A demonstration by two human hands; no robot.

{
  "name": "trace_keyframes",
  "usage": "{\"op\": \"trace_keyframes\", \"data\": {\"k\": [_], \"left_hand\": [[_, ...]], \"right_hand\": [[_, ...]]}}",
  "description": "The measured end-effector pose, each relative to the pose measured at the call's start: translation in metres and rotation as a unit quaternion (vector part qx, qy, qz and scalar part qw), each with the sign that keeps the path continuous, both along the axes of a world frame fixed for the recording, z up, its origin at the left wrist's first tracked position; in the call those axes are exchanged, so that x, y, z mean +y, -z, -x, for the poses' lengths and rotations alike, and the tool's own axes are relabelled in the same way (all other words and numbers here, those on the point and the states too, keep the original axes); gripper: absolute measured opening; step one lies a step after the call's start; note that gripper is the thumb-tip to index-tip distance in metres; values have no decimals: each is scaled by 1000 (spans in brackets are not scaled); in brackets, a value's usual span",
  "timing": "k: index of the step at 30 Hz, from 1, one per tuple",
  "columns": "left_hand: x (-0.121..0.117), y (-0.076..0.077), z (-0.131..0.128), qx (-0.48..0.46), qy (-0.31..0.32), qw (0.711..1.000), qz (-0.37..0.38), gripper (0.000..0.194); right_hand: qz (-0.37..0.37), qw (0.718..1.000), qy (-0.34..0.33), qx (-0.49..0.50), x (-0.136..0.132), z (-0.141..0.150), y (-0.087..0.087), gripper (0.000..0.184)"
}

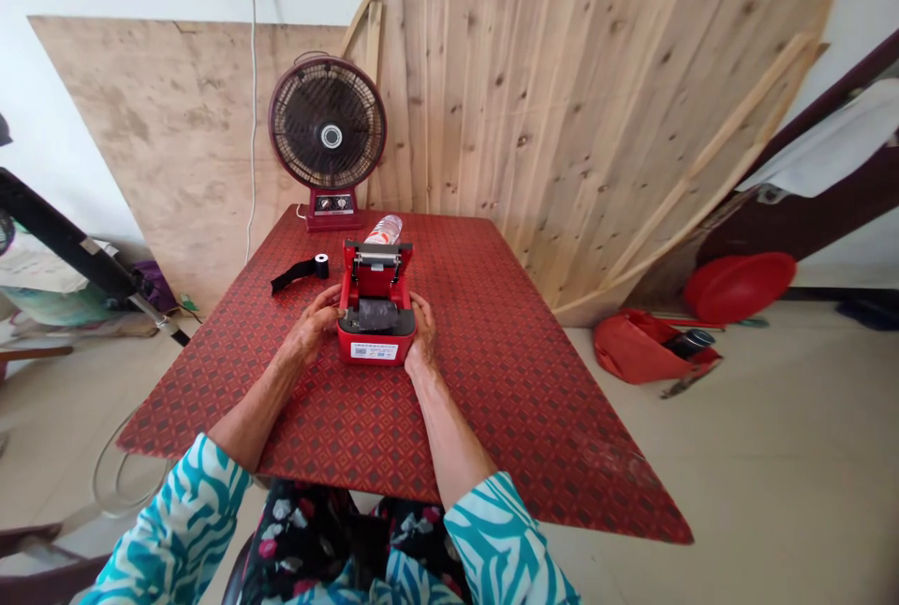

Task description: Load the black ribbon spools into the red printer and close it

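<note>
A small red printer (pixel 374 350) stands on the red patterned table with its lid (pixel 379 254) raised. A dark roll (pixel 377 315) lies in its open bay, and a white label is stuck on the side facing me. My left hand (pixel 314 326) grips the printer's left side, fingers near the bay's edge. On the opposite side, my right hand (pixel 420 335) is closed around the printer, its thumb partly hidden. Left of the printer lies a roll of black ribbon (pixel 302 272) with a white core, its loose end trailing out. Behind the raised lid is a clear plastic bottle (pixel 386 229).
A dark red fan (pixel 329 132) stands at the table's (pixel 492 380) back edge. Wooden boards (pixel 520 99) lean against the wall behind. On the floor at right are a red bag (pixel 625 352) and a red basin (pixel 741 287). A black pole (pixel 70 235) slants in at left.
</note>
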State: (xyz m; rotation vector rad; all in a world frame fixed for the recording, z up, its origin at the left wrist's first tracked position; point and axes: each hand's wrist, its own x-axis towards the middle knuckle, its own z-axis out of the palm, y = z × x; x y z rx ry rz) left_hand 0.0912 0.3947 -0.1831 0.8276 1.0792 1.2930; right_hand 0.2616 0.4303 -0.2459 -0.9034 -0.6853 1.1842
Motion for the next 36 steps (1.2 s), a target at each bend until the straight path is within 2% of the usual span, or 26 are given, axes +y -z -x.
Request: {"op": "trace_keyframes", "data": {"k": [4, 7, 8, 10, 12, 13, 15, 17, 19, 23, 26, 28, 33, 35, 36], "left_hand": [[1, -3, 4, 40, -11, 998, -37, 67], [7, -16, 6, 139, -34, 983, -112, 53], [11, -22, 5, 182, -24, 973, -137, 46], [24, -35, -1, 278, 37, 943, -182, 30], [41, -46, -10, 386, 120, 888, -220, 15], [50, -50, -16, 449, 161, 849, -227, 12], [66, -56, -27, 567, 235, 761, -210, 13], [80, -61, -36, 641, 289, 689, -176, 12], [89, -66, -42, 669, 335, 646, -149, 9], [94, -76, -45, 697, 394, 587, -122, 17], [90, -82, -43, 711, 401, 566, -115, 27], [85, -85, -42, 718, 385, 568, -122, 34], [67, -92, -37, 732, 302, 586, -170, 37], [59, -96, -30, 715, 285, 607, -195, 34], [55, -98, -25, 697, 273, 629, -210, 33]], "right_hand": [[2, 1000, -13, 28, -1, 0, -2, 51], [5, 999, -14, 29, -2, 0, -3, 51], [3, 1000, -13, 25, -1, 0, -3, 51], [-6, 1000, -9, 12, 0, 0, -2, 51], [-17, 1000, -5, 4, 1, 0, 0, 51], [-20, 1000, -5, 3, 2, 0, 1, 50], [-21, 1000, -5, 4, 3, 1, 3, 50], [-26, 1000, -1, -5, 4, 2, 4, 48], [-34, 999, 8, -22, 5, 3, 5, 46], [-47, 999, 10, -25, 5, 5, 3, 44], [-45, 999, 11, -14, 5, 6, 1, 43], [-41, 999, 6, -15, 5, 5, 2, 42], [-37, 999, -3, -20, 6, 3, 5, 43], [-37, 999, -5, -20, 6, 2, 6, 44], [-38, 999, -6, -19, 6, 2, 6, 44]]}}
